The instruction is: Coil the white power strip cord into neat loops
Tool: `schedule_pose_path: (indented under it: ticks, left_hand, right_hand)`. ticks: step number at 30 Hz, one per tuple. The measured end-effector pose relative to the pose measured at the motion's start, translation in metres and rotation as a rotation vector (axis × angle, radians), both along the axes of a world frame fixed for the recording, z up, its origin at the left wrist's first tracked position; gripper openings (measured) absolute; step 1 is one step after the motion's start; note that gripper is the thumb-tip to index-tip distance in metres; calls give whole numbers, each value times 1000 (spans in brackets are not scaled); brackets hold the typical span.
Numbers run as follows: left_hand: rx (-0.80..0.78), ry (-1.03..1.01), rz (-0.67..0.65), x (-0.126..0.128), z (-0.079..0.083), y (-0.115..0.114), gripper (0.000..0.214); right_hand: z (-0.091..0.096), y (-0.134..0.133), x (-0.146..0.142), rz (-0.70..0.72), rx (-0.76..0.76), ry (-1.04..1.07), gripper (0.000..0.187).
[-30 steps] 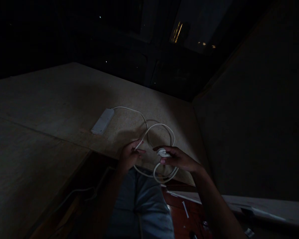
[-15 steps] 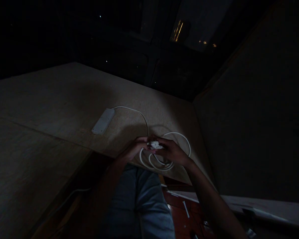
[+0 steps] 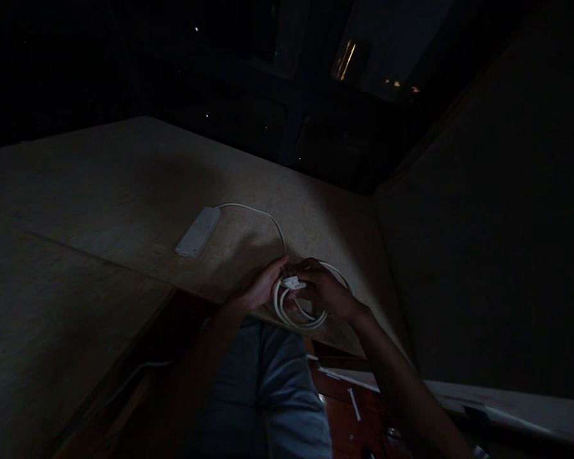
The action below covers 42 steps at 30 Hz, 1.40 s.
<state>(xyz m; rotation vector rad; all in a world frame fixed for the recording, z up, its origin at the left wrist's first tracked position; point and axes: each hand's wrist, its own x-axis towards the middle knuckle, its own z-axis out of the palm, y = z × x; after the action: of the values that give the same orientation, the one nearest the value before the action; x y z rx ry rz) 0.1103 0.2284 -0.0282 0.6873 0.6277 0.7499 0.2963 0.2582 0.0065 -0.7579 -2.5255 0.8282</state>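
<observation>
A white power strip (image 3: 198, 231) lies on the pale board surface (image 3: 124, 191), its white cord (image 3: 272, 223) curving right toward me. The cord's near end is wound into a small coil (image 3: 291, 311) at the board's front edge. My left hand (image 3: 263, 287) grips the left side of that coil, fingers closed around the loops. My right hand (image 3: 323, 287) is closed on the white plug (image 3: 293, 282) and holds it against the top of the coil. The two hands touch over the coil.
The scene is very dark. A dim upright panel (image 3: 483, 255) rises on the right. My jeans-clad leg (image 3: 272, 395) shows below the board, over a reddish floor (image 3: 349, 414) with small white scraps. A thin cable (image 3: 134, 376) trails at the lower left.
The hands came together from apart. The wide loose loops of cord were gathered into a tight coil, and the plug moved left onto the coil.
</observation>
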Motion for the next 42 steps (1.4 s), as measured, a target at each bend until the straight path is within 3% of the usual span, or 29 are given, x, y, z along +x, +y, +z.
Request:
schedule_pose_path:
  ticks: [7,12,15,20,25,30,35,39,42]
  left_hand:
    - [119,184,6,0,2,-1,59]
    - [333,298,6,-10,-5,0,64]
    - [416,356,-57,-14,-1,0,57]
    - [451,659,-35,-10,14,3,44]
    - [730,762,-65,-2,27,16,27]
    - [807,943,-14,-2,53,23,26]
    - [803,962,68,-13,77,28,26]
    - [728,820,167,-31,79,29,21]
    - [518,665,286,-46,70,27,21]
  right_hand:
    - [10,-5,-11,76,154,-136,30]
    - [0,4,-10,41,173,-140,52]
    - [-5,11,-7,15,61,-138,77]
    - [4,18,-10,180,-287,-127,76]
    - [16,26,-15,178,-411,-231,95]
    - [20,42,-16,189,-457,-211,60]
    - [13,47,-5,185,-659,-220,36]
    - [11,46,15,139,-798,-90,36]
    - [11,45,34,34,-846,-97,39]
